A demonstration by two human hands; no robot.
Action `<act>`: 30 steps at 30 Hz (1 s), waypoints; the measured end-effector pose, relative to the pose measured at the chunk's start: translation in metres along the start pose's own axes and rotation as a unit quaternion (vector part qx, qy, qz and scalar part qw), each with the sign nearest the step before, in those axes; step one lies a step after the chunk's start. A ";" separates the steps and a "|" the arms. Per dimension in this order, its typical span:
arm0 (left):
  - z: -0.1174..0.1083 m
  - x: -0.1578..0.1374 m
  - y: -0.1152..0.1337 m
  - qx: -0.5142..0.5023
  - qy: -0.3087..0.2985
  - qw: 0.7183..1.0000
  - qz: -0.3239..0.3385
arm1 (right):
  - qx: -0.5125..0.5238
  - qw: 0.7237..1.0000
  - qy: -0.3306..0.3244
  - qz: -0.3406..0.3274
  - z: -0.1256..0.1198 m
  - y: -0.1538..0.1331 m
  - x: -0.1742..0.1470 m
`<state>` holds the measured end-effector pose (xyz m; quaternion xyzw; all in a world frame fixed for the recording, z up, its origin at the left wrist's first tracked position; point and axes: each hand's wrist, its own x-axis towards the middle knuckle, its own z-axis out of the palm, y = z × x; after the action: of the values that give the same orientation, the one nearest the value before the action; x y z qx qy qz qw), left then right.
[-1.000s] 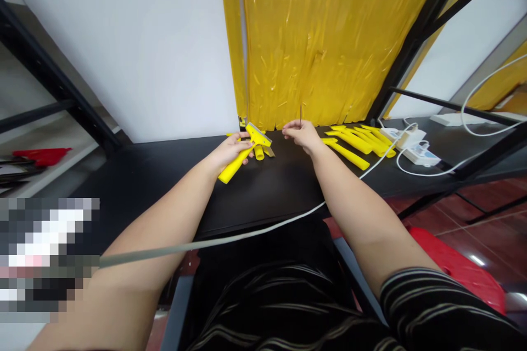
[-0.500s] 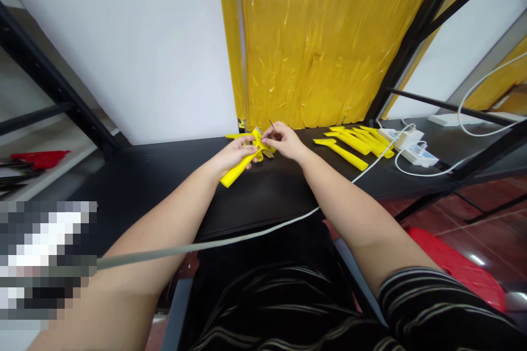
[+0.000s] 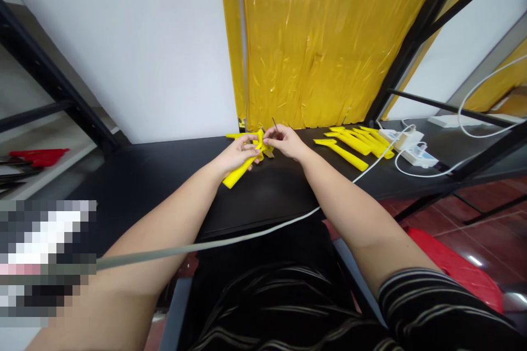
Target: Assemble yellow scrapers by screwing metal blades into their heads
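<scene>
My left hand (image 3: 235, 156) is wrapped round a yellow plastic piece (image 3: 237, 174), a tube-like handle with a narrower angled head. Its wide end points toward me at the lower left. At the head, the fingers of my right hand (image 3: 287, 142) are pinched together, with a thin dark stick (image 3: 274, 122) jutting up from them. Those fingertips are close against the yellow head; whether the stick's lower end touches it is hidden. Other yellow pieces (image 3: 233, 135) lie on the table behind my hands, partly covered.
Several similar yellow handles (image 3: 346, 157) lie right of my hands on the black table (image 3: 263, 197). White power strips (image 3: 420, 154) stand beyond them. A white cable (image 3: 284, 223) crosses in front of me. Black frame posts (image 3: 405, 44) and a yellow plastic curtain (image 3: 313, 66) bound the back.
The yellow piece has shifted slightly right and turned a little in my left hand. The stick in my right hand now stands more upright.
</scene>
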<state>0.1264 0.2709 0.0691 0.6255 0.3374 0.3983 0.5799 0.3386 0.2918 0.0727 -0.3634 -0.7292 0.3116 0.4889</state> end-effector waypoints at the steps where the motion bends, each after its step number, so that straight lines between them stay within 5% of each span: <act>1: 0.000 0.000 0.000 0.006 0.003 1.000 0.004 | 0.005 1.000 0.002 0.003 0.000 0.001 0.000; 10: 0.003 -0.001 0.003 0.083 0.037 0.995 0.026 | 0.094 0.995 0.006 0.046 0.003 0.001 0.001; 17: 0.007 -0.008 0.011 0.074 0.026 0.995 0.056 | 0.179 0.973 -0.009 0.149 0.000 -0.003 -0.002; 25: 0.008 -0.002 0.002 -0.022 0.009 1.000 0.006 | 0.076 0.997 0.017 -0.007 0.005 0.002 0.002; 30: 0.010 -0.001 0.005 -0.075 0.039 0.996 -0.038 | 0.015 0.999 0.005 -0.031 0.006 0.004 0.003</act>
<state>0.1345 0.2653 0.0737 0.5506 0.3525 0.4248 0.6262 0.3334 0.2959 0.0694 -0.3350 -0.7328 0.3058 0.5072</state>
